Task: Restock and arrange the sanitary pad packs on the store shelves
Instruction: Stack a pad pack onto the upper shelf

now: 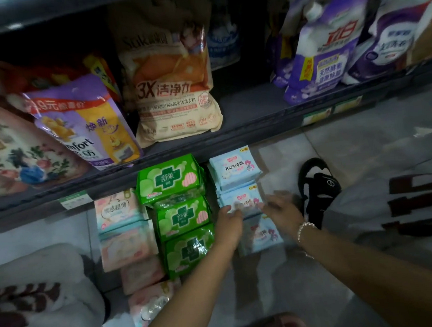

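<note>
While both arms reach forward from 6 o'clock, the left hand (pixel 228 224) and the right hand (pixel 279 207) meet on the middle pale-blue pad pack (pixel 242 200) in a column of three at centre frame. The left hand's fingers curl over that pack's left edge and grip it; the right hand is blurred — its fingers look spread across the pack's right side, but whether they grip cannot be told. A bead bracelet (pixel 304 230) circles the right wrist.

Just above, toward 12 o'clock, lies the top blue pack (pixel 234 168); below the hands, the lowest blue pack (pixel 261 235) shows partly. Beside them at 9 o'clock runs a column of three green packs (pixel 169 178), touching one another, and further left a column of pink packs (pixel 117 208).

Overhead, the dark shelf (pixel 257 112) carries detergent pouches — a beige one (pixel 173 88) at 12 o'clock and purple-and-white ones (pixel 322 47) toward 2 o'clock. A black sandal (pixel 317 187) rests at 3 o'clock on the grey floor (pixel 366 143).
</note>
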`<state>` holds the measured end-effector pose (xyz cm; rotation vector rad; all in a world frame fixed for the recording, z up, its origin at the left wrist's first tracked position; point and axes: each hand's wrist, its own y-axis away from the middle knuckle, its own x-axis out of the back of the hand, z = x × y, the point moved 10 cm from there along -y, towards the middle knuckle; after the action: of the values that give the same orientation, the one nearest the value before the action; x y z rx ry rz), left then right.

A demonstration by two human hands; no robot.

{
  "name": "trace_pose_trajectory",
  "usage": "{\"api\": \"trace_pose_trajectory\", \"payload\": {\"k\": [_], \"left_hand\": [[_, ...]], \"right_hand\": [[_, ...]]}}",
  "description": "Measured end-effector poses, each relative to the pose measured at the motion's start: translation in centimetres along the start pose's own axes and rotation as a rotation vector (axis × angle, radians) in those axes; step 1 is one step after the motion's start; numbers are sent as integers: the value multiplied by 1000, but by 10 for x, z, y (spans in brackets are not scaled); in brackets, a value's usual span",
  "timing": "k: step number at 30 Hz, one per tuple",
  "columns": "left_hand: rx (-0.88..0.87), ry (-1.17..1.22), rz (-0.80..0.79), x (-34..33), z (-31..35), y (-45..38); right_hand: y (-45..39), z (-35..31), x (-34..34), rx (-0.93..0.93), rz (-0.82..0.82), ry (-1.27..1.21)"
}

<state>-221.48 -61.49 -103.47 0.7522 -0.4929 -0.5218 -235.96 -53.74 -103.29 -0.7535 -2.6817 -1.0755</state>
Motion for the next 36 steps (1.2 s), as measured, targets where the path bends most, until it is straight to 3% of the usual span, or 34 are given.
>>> {"api": "trace_pose_trajectory", "payload": {"k": [4, 10, 17, 21, 30, 36], "left_hand": [[-177, 93, 30, 28, 66, 22], [-557, 128, 68, 68, 203, 84], [-824, 180, 57, 79, 342, 159], [-888, 200, 87, 74, 396, 178], [-1008, 136, 114, 31, 492, 182], [-1056, -10, 32, -18, 555, 173]], "right_hand": [[17, -97, 18, 244, 62, 84], [63, -239, 73, 499, 180, -167], [116, -349, 137, 702, 238, -338], [123, -384, 178, 752, 320, -421], [94, -394, 252, 735, 550, -609], [69, -405, 288, 720, 531, -628]]}}
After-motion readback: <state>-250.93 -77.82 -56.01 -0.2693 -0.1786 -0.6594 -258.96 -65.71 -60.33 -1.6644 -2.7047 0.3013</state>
